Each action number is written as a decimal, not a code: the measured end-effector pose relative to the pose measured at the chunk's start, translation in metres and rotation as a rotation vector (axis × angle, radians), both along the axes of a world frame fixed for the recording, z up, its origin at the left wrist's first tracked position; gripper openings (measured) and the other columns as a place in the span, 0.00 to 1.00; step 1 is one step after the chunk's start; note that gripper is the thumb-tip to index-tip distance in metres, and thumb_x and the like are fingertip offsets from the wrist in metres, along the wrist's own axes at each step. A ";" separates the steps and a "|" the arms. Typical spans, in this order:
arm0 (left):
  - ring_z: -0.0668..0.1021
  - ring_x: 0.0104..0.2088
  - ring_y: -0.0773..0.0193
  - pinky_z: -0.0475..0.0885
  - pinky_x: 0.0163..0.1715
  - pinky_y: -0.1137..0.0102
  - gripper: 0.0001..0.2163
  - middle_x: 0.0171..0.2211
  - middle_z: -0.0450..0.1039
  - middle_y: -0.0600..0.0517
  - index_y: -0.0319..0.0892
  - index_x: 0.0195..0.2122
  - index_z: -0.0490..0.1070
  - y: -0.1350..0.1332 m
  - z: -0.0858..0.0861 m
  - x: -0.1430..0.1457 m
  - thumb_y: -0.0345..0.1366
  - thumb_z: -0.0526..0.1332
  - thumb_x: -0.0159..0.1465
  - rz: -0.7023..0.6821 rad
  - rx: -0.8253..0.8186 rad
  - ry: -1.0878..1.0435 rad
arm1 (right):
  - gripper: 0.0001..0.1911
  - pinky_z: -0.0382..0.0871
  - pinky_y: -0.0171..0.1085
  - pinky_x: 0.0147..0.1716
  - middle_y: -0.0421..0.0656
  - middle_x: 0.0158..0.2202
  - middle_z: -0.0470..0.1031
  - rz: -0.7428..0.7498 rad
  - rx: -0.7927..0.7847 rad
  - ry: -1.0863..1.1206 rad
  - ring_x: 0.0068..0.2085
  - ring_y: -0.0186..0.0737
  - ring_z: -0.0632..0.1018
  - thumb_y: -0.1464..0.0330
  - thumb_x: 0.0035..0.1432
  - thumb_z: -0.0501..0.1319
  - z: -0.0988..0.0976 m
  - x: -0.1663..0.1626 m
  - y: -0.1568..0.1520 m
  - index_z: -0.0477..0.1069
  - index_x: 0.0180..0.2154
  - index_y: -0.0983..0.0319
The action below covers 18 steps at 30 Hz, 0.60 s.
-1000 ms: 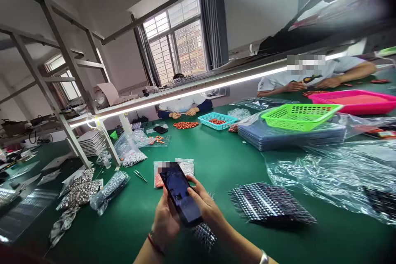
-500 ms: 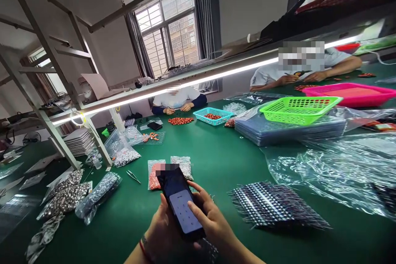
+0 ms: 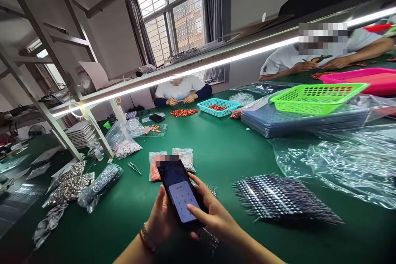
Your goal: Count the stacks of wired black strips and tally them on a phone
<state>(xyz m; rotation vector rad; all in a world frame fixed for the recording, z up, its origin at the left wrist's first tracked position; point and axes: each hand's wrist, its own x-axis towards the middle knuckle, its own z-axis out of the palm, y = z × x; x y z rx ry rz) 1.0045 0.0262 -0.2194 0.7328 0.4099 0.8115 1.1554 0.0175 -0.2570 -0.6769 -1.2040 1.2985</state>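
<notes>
Lower on the lit keypad [image 3: 180, 194] than before sits the thumb [image 3: 199, 214] of my right hand [image 3: 215, 211]; it and my left hand [image 3: 161, 215] are closed around a slim, rectangular black smartphone [image 3: 173, 174], raised above the smooth green tabletop [image 3: 222, 142].

Green table [image 3: 222, 144]: wide, loaded on both sides!
Far side: orange-red pile [image 3: 183, 112], teal basket [image 3: 208, 109] right beside it.
Middle: pink-filled bag [image 3: 153, 172] next to a white-filled bag [image 3: 187, 159].
Left: tweezers [image 3: 135, 168] (legs spread, look!) near a clear-wrapped roll [image 3: 102, 185].
Right: wired strips [image 3: 281, 198], a sheet stack [image 3: 266, 126] lying behind.
</notes>
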 end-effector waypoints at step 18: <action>0.75 0.46 0.48 0.68 0.46 0.55 0.26 0.45 0.75 0.44 0.41 0.56 0.64 0.005 -0.011 -0.003 0.28 0.54 0.54 0.115 -0.023 0.110 | 0.40 0.69 0.51 0.47 0.50 0.49 0.67 0.048 -0.017 0.053 0.51 0.53 0.72 0.63 0.53 0.64 0.002 -0.001 0.001 0.42 0.60 0.56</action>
